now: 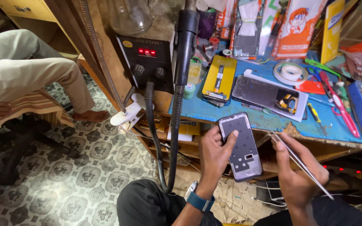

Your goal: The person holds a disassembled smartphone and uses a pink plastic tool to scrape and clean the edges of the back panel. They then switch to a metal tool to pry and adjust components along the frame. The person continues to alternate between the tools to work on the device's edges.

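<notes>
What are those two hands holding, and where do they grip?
The left hand grips a phone frame by its left edge, thumb on its face. The right hand pinches metal tweezers near the middle.

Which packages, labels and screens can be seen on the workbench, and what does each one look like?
Display: small red glowing digits on the black station, left of the bench.
Package: orange and white, with a cartoon figure, standing at the back.
Package: tall, yellow, right of the orange one.
Phone screen panel: dark rectangle lying flat on white paper.
Left hand: holds a grey phone frame.
</notes>
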`<state>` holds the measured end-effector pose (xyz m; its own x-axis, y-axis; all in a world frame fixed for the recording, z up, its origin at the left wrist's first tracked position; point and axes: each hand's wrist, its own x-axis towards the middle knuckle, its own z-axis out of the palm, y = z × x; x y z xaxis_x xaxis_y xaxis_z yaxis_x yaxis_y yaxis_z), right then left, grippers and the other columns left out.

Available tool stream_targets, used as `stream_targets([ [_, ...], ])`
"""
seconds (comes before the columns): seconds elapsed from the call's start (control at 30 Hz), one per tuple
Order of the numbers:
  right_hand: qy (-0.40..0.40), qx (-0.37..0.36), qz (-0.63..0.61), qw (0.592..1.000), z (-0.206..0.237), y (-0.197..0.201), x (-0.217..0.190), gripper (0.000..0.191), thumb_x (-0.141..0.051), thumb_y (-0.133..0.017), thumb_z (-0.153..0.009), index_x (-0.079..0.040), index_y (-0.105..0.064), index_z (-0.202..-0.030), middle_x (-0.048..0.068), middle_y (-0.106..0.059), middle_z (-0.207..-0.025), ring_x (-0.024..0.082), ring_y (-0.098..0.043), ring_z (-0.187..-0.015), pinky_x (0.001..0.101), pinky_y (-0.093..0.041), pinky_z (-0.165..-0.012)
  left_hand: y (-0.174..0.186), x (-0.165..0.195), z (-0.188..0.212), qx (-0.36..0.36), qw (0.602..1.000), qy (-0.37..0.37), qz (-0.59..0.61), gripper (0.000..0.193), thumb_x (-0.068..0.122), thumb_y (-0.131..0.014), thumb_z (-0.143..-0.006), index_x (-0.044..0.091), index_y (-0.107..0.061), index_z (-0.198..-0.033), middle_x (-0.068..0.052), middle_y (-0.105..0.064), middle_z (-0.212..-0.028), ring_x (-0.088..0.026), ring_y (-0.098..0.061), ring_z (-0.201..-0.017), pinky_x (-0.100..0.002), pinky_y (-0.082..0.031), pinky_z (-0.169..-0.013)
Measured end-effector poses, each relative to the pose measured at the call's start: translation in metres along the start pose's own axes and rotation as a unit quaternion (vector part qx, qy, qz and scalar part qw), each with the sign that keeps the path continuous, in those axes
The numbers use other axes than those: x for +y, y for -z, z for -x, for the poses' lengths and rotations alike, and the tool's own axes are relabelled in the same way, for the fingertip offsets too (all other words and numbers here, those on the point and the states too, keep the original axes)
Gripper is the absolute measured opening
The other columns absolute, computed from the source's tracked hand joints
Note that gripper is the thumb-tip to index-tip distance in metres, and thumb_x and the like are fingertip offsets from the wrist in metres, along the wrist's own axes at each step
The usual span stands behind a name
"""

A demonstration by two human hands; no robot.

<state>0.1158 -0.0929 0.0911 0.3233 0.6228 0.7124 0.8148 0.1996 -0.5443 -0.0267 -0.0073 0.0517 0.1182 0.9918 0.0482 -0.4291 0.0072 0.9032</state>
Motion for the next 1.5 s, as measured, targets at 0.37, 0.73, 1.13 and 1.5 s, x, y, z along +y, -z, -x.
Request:
stream_targets([
  [0.37,0.0,-0.076,-0.071,0.995,-0.021,-0.006,-0.02,0.022,-0.005,-0.074,-0.094,0.001,-0.075,-0.116,0.012,-0.078,-0.102,0.013,-0.073,-0.087,0.0259,-0.057,-0.078,-0.002,0.006,0.005,-0.1,0.994,0.027,-0.032,0.025,0.005,-0.072,-0.089,-0.007,-0.07,-0.11,-0.014,-0.078,-0.09,-0.013,-0.073,-0.072,-0.023,-0.059,-0.061],
  [0.73,0.066,-0.061,-0.056,0.994,-0.02,-0.037,-0.015,0.02,-0.002,-0.075,-0.094,0.001,-0.075,-0.114,0.016,-0.076,-0.103,0.022,-0.076,-0.09,0.031,-0.057,-0.08,0.001,-0.017,-0.001,-0.104,0.994,0.022,0.027,0.023,0.002,-0.07,-0.091,-0.009,-0.07,-0.112,-0.009,-0.076,-0.09,-0.007,-0.069,-0.075,-0.02,-0.056,-0.063],
  [1.13,0.084,-0.063,-0.049,0.993,-0.023,-0.038,-0.021,0.019,-0.001,-0.076,-0.094,0.001,-0.075,-0.113,0.015,-0.077,-0.102,0.022,-0.076,-0.089,0.0306,-0.057,-0.08,0.003,-0.009,-0.001,-0.115,0.992,0.019,0.047,0.025,0.001,-0.069,-0.093,-0.011,-0.07,-0.114,-0.01,-0.076,-0.089,-0.009,-0.069,-0.072,-0.02,-0.057,-0.061],
  [1.5,0.041,-0.085,-0.066,0.993,-0.03,-0.042,-0.022,0.021,-0.002,-0.075,-0.095,0.0,-0.075,-0.116,0.015,-0.077,-0.102,0.016,-0.074,-0.087,0.0284,-0.056,-0.077,0.004,-0.01,-0.002,-0.128,0.986,0.032,0.098,0.026,-0.002,-0.067,-0.094,-0.012,-0.068,-0.118,-0.014,-0.075,-0.095,-0.012,-0.071,-0.076,-0.024,-0.061,-0.064],
])
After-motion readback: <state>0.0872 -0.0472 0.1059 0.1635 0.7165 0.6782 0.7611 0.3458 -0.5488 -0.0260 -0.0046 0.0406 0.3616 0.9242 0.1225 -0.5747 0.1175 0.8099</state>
